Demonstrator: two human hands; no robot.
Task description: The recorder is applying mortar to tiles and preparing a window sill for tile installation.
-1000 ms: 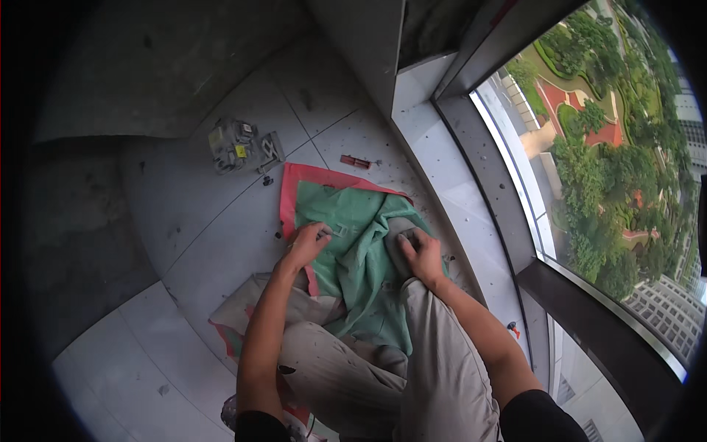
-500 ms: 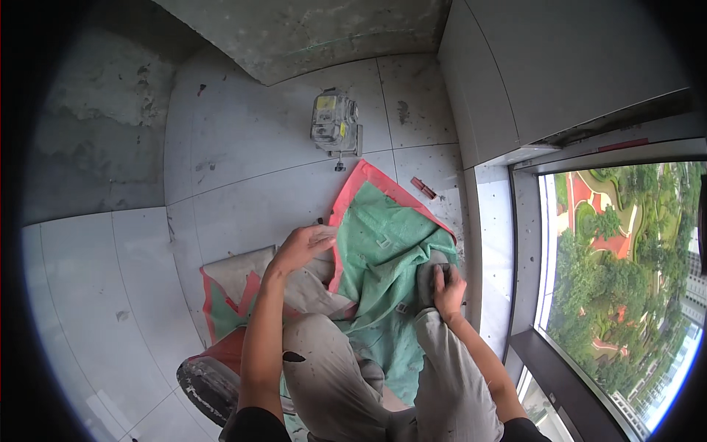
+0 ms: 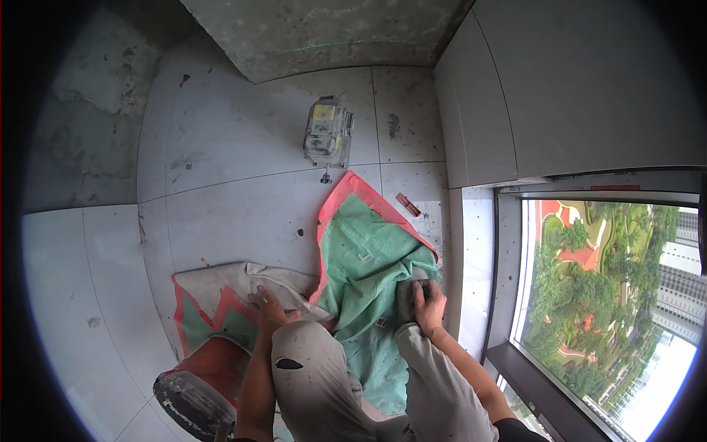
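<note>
L hand (image 3: 273, 312) is at the beige cloth (image 3: 219, 283), fingers loosely spread, nothing clenched; can't tell if it's touching. R hand (image 3: 430, 308) is up against the dark shoe (image 3: 405, 300), fingers bent; can't tell if it's gripping. Tiled floor (image 3: 221, 221) all round; window (image 3: 618, 295) on R, trees & bldgs outside. Green sheet (image 3: 355, 239) w/ red border lies creased on floor, ahead of knees, beside R hand; pale squarish mark (image 3: 365, 255) on it, too small to read. Beige cloth is left of it. Grey boxy tool (image 3: 328, 140) stands beyond, yellow label (image 3: 323, 112) on top, text illegible. Small red tool (image 3: 408, 205) lies nr sheet's R edge.
</note>
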